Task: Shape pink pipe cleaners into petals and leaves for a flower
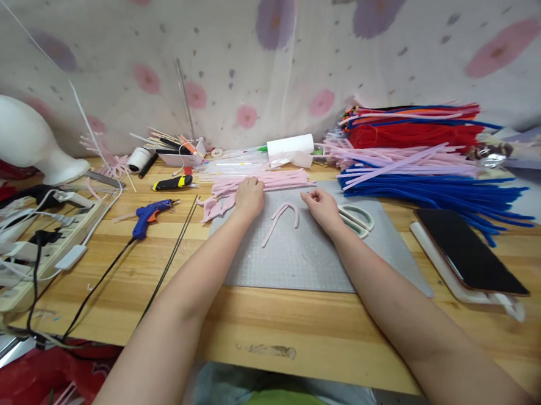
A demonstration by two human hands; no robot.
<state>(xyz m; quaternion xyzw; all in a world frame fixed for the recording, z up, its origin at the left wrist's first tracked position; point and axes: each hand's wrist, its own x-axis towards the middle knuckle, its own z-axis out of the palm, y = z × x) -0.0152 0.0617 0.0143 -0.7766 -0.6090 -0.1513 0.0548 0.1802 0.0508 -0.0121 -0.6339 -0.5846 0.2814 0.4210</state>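
My left hand (248,199) rests with curled fingers on a bundle of pale pink pipe cleaners (272,179) at the far edge of the grey cutting mat (308,260). My right hand (320,207) is closed, its fingers pinched near the right end of that bundle. What it pinches is too small to make out. A bent pink pipe cleaner (281,217) lies on the mat between the hands. White scissors (358,219) lie just right of my right hand. Folded pink pieces (215,207) sit left of my left hand.
Stacks of blue (436,191), pink and red (412,135) pipe cleaners lie back right. A phone (469,251) lies at the right. A blue glue gun (148,214), utility knife (173,183), power strip (39,237) and white mannequin head (22,138) sit at the left. A floral curtain hangs behind.
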